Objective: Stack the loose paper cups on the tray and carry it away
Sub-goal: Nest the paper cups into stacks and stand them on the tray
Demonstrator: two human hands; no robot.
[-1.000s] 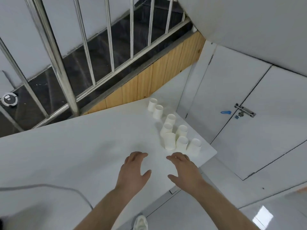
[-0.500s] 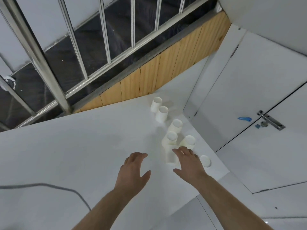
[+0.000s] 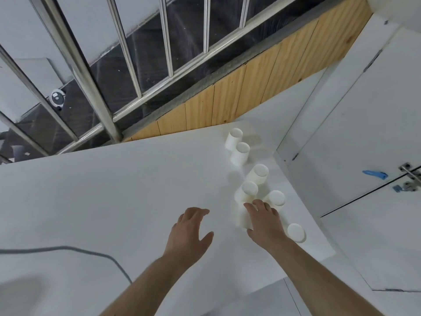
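While looking down from the head: a white desk (image 3: 114, 190), with paper cups (image 3: 257, 176) standing in a loose line near its right edge. All white, all upright.

Far cup (image 3: 233, 139) at the back, close to the wood wall (image 3: 250, 94). Next cup (image 3: 239, 154) touching it, a bit nearer. Third cup (image 3: 257, 176) nearer again, a little apart. Fourth cup (image 3: 247, 193) just in front of that one. Fifth cup (image 3: 275, 199) to its right. Tall cup (image 3: 242, 220) right below the fourth one, maybe more than one cup pushed together, hard to tell. Near cup (image 3: 295, 233) alone by the desk's right edge.

Right hand (image 3: 264, 222) lying over the spot between the tall cup and the near cup. Fingers (image 3: 251, 205) a bit bent and reaching over the top of the tall cup, thumb down by its side. Touching it for sure. Gripping it or not, cannot tell.

Left hand (image 3: 190, 229) just left of the cups, palm down over bare desk. Fingers spread and loose, thumb out to the side. Holding nothing.

Gray cable (image 3: 68, 249) lying across the left part of the desk. Metal railing (image 3: 91, 76) behind the desk, dark stairs past it. White door with a metal latch (image 3: 410, 176) at the right.
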